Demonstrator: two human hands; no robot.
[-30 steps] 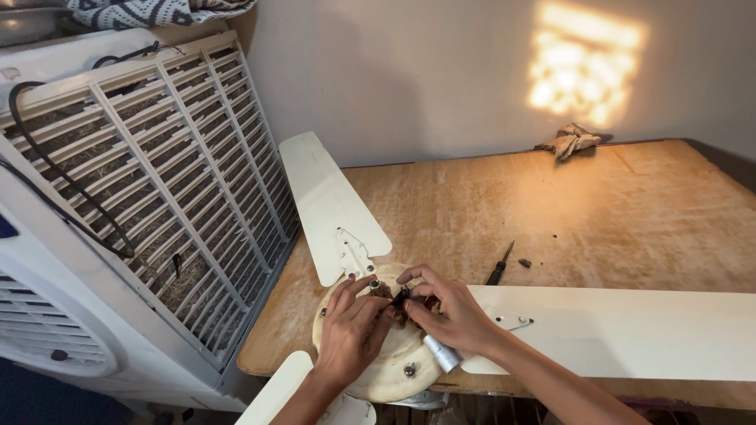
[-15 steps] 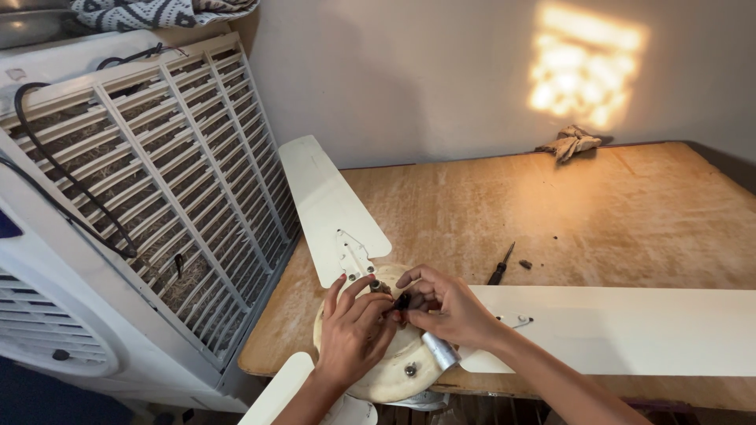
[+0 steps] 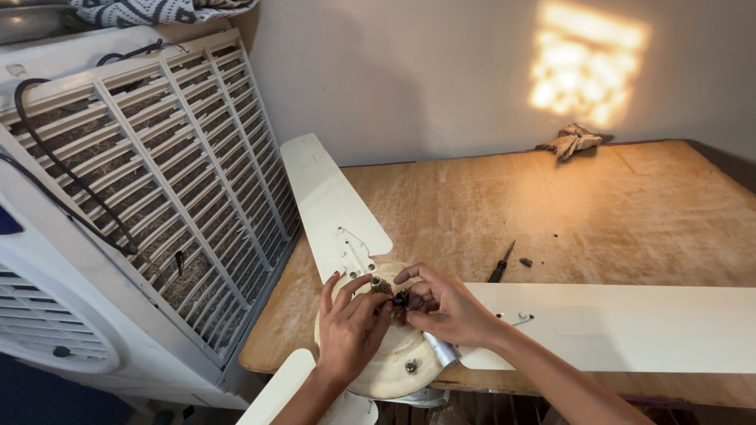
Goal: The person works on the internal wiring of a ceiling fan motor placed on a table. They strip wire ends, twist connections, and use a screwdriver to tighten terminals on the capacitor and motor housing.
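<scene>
Air cooler is standing well to the left of both hands, its slatted side panel facing the wooden table. Ceiling fan is lying on the table's near edge: one blade is running up and away from the hands, another blade is stretching out to the right of the right wrist, a third blade is poking down past the left forearm. Cream motor housing is sitting directly under both hands. Left hand is resting on the housing top, fingers bent in toward the dark centre hub; right hand is pinching that hub with thumb and fingertips. Versus half a second ago both hands are sitting in nearly the same spot, only the fingers are closing in tighter on the hub, so fine work at the centre is continuing. Screwdriver is lying just beyond the right hand, untouched. Crumpled rag is sitting far back by the wall.
</scene>
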